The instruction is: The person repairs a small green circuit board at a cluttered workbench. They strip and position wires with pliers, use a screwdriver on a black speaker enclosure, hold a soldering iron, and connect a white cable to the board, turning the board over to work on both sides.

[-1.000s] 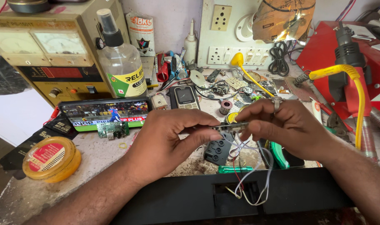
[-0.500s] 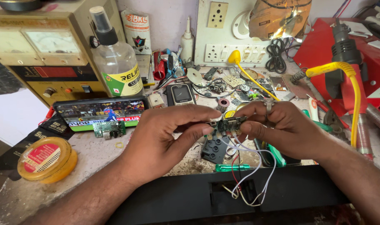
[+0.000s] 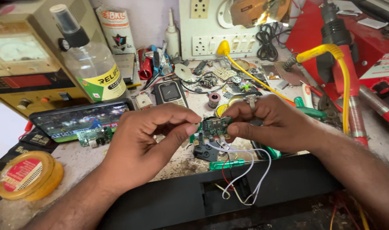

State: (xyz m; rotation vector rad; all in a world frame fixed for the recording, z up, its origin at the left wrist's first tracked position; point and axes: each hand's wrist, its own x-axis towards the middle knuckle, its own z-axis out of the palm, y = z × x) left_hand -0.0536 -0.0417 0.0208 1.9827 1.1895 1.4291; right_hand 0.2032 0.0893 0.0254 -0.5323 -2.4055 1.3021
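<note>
Black long casing (image 3: 169, 200) lies along the near bench edge, with white and red wires (image 3: 241, 170) rising from its slot. Left hand (image 3: 147, 140) and right hand (image 3: 271, 123) each pinch one end of a small green circuit board (image 3: 215, 126), fingers closed, held just above the bench (image 3: 177, 159).

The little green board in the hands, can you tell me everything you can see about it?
The small green circuit board is a flat rectangle dotted with tiny dark parts and silvery solder spots. It is held level above the cluttered bench, face toward the camera. The left hand pinches its left edge and the right hand grips its right edge. White wires, with one red, hang from its underside into the long black casing below.
</note>
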